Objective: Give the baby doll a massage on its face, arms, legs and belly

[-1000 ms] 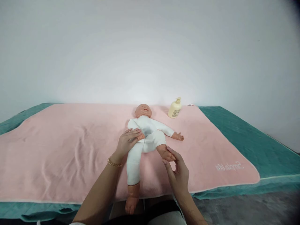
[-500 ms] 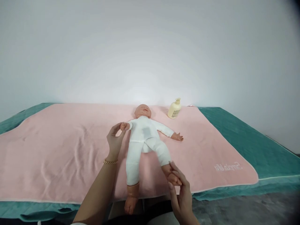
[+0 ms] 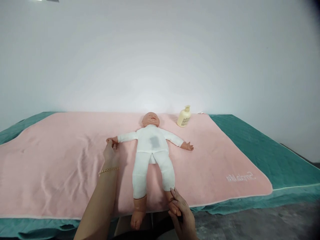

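A baby doll (image 3: 152, 141) in a white suit lies on its back, head toward the wall, with a grey patch on its chest. My left hand (image 3: 110, 151) is closed on the doll's hand at the end of its outstretched arm, on the left of the view. Lower right, my right hand (image 3: 183, 213) wraps round the doll's foot, thumb below and fingers along the ankle. The doll's other foot (image 3: 138, 215) hangs past the blanket's near edge. Its other arm lies spread to the right, fingers open.
Under the doll is a pink blanket (image 3: 62, 166) with wrinkles on the left and lettering at the right corner. It covers part of a green quilted cover (image 3: 255, 150). A pale yellow pump bottle (image 3: 184, 117) stands right of the doll's head, before a white wall (image 3: 160, 50).
My left hand has drawn the doll's arm outward to the left, away from its body. My right hand has moved down and left with the foot, and that leg is straighter.
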`<action>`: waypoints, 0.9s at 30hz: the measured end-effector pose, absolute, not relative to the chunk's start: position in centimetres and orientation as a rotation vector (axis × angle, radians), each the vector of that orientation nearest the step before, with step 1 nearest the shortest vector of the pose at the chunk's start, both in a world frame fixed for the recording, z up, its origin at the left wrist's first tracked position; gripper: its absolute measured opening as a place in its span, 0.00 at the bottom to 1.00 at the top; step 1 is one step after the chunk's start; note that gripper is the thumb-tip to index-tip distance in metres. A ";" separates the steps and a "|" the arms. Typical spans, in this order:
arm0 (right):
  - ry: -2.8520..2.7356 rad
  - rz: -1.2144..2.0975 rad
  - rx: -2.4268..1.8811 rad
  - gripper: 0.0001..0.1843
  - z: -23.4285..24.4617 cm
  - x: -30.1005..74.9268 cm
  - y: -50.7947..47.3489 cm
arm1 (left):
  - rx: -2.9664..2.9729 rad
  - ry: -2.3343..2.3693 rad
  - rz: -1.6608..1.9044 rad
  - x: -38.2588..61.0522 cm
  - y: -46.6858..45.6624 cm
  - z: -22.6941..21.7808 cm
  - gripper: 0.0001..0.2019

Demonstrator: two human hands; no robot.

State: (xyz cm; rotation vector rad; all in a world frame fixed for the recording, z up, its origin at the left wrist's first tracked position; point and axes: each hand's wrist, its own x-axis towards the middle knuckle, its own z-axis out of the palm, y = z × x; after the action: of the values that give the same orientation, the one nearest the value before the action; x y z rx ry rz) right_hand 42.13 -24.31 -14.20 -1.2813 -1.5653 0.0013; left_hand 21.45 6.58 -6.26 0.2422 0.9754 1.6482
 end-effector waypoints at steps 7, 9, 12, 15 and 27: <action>-1.546 0.002 -1.292 0.21 -14.6 41.8 -24.2 | 0.225 1.037 1.650 21.7 7.4 -6.6 0.11; -1.536 0.011 -1.296 0.20 -14.6 41.8 -24.3 | 0.249 1.033 1.663 21.6 7.3 -6.7 0.09; -1.499 0.044 -1.282 0.20 -14.3 41.8 -24.4 | 0.327 1.010 1.659 21.5 6.8 -6.8 0.07; -1.416 0.049 -1.263 0.18 -13.5 41.7 -24.5 | 0.415 0.973 1.657 21.7 6.1 -6.4 0.05; -1.250 0.014 -1.254 0.20 -6.8 41.9 -21.6 | 1.176 1.039 1.761 24.3 2.8 -3.6 0.16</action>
State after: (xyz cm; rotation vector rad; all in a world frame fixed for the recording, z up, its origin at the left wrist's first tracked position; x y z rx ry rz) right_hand 41.89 -21.65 -6.76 -1.2539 -1.2504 0.0144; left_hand 24.29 2.79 -3.57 1.1764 1.0386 1.7606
